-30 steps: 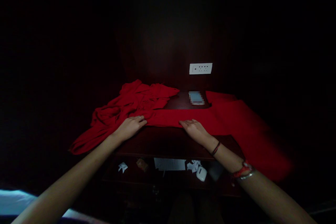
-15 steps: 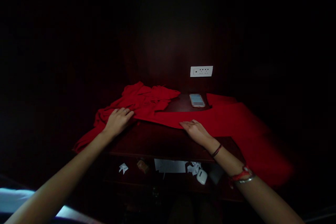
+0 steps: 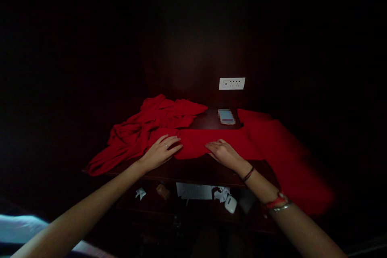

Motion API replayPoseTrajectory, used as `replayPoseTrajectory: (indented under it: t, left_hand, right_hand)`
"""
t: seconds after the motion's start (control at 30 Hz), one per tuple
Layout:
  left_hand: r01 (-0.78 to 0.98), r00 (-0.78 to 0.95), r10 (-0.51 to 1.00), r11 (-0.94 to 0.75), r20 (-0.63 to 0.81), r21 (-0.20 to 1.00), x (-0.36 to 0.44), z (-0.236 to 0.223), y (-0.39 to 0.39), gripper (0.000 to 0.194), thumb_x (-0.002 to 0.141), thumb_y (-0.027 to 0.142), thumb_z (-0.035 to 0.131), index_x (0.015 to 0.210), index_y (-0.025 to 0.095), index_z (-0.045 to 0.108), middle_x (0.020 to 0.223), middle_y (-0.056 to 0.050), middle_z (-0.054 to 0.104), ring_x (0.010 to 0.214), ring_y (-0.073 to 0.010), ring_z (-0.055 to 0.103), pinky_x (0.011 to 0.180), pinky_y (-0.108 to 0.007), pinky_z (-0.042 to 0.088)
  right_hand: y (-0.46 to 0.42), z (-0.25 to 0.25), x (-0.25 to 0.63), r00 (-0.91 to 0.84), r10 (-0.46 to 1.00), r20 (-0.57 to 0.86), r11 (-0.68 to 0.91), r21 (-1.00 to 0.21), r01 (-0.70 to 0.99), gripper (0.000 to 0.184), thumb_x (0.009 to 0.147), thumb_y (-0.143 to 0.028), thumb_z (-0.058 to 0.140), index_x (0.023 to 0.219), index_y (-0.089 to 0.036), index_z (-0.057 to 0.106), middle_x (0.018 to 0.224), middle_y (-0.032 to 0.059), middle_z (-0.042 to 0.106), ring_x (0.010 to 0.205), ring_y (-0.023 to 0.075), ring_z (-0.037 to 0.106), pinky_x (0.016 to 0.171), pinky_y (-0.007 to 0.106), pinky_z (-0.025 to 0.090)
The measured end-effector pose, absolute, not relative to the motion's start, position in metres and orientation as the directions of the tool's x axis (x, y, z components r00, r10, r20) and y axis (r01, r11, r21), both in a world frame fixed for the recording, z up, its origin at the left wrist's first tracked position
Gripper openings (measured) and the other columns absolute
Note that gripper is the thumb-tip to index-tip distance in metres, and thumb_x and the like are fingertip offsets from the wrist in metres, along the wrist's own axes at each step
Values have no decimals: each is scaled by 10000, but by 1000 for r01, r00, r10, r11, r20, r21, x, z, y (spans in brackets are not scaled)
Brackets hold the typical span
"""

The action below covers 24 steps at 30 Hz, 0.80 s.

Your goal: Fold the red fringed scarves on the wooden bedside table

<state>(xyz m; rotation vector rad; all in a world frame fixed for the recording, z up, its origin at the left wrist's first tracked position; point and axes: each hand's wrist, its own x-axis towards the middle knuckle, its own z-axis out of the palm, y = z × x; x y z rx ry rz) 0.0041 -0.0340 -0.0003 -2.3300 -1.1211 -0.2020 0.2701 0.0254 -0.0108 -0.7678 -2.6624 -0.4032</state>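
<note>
A long red cloth (image 3: 193, 141) lies across the dark wooden desk (image 3: 193, 169). Its middle is a fairly smooth strip, while the left part is heaped in loose wrinkles and the right part spreads flatter over the desk's side. My left hand (image 3: 161, 151) rests palm down on the strip beside the heap, fingers spread, a ring on one finger. Facing it, my right hand (image 3: 223, 152) lies on the strip with its fingers stretched leftward over the cloth, close together. Between the two hands the cloth's front edge bulges slightly toward me.
A phone (image 3: 226, 116) with a blurred screen lies behind the strip, below a white wall socket (image 3: 232, 83). Under the desktop a shelf or drawer (image 3: 151, 206) holds paper (image 3: 194, 191), crumpled scraps (image 3: 221, 194), a white earphone case (image 3: 230, 204) and a small brown block (image 3: 163, 191).
My left hand drew the cloth's edge left and back, then came right and down to lie flat on it. The strip now reaches nearer to me. My right hand stayed almost in place.
</note>
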Motion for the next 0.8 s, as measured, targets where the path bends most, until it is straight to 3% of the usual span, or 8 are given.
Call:
replayPoseTrajectory:
  t: [0.17,0.33,0.47,0.57,0.67,0.8]
  left_hand:
    - [770,631,712,-521,310,-369,-1,-6,-23,279,786,81,353,1010,188,482,903,-66,524,844,-155,488,738,-281,392]
    - [845,534,748,-456,394,-279,-11,-14,-21,266,781,92,341,980,174,498,852,-63,482,818,-168,460,694,-270,401]
    - [871,492,762,-438,421,-224,1,-12,-19,243,787,204,395,1015,171,474,903,-62,467,851,-171,454,735,-282,392]
    - [825,565,734,-494,377,-276,11,-10,-17,248,792,262,409,1021,187,469,954,-54,476,880,-175,452,781,-305,367]
    - [762,642,707,-548,295,-344,12,-11,-15,222,798,141,365,972,190,494,894,-41,504,819,-153,471,751,-278,373]
    - [768,638,697,-553,326,-322,4,-13,-15,243,788,91,339,945,179,502,818,-41,491,762,-144,458,694,-248,382]
  right_hand:
    - [29,-7,274,-769,496,403,786,168,595,239,797,-134,379,988,-160,519,926,74,599,867,136,521,769,270,311]
    - [31,-6,273,-773,524,358,779,167,605,222,774,-97,398,936,-162,535,843,66,613,787,140,536,736,273,307]
    - [26,-7,268,-785,477,395,814,138,564,319,757,-142,444,1075,-159,453,994,83,564,881,151,497,778,285,291]
    - [23,-7,264,-802,428,418,838,148,524,338,761,-196,458,1098,-170,433,1019,75,548,906,155,474,794,294,279]
    - [23,-7,263,-820,417,391,838,183,514,192,795,-188,406,944,-175,526,868,52,593,812,139,496,743,272,291]
    - [26,-9,263,-817,440,372,823,197,533,160,791,-138,406,861,-168,547,754,33,599,710,121,504,695,251,297]
